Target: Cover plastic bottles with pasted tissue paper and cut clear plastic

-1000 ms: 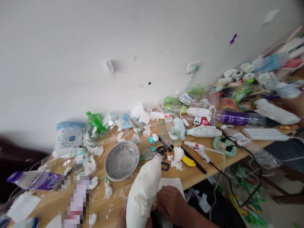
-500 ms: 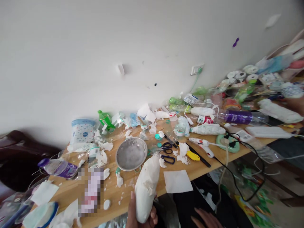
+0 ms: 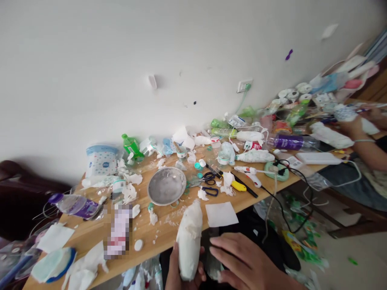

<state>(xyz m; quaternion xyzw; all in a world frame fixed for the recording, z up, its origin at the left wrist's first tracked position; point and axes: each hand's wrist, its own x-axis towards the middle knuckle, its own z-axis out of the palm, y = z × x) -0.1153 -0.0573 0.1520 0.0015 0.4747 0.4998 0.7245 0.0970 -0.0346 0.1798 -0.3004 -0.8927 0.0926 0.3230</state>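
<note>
My left hand [image 3: 173, 268] is wrapped around the lower part of a white, bottle-shaped form [image 3: 190, 245] and holds it upright at the table's front edge. Its surface looks papered over, with a rough, torn patch near the middle. Just right of it hovers my right hand [image 3: 242, 262], fingers spread and holding nothing, apart from the form. A white paper sheet [image 3: 222, 214] lies on the table edge beyond that hand. Behind the form stand a grey metal bowl [image 3: 152, 187], black-handled scissors [image 3: 208, 177] and a dark carabiner [image 3: 211, 191].
A yellow utility knife [image 3: 238, 185] and a corded glue gun [image 3: 254, 177] lie to the right. A purple-capped bottle [image 3: 75, 205] and torn paper scraps [image 3: 128, 193] cover the left. At far right, another person's hand [image 3: 353, 127] holds a paper-covered bottle [image 3: 346, 112].
My right hand has risen from the lap and come leftward towards the white form. The form now stands more upright. The view has turned slightly right, showing more of the other person.
</note>
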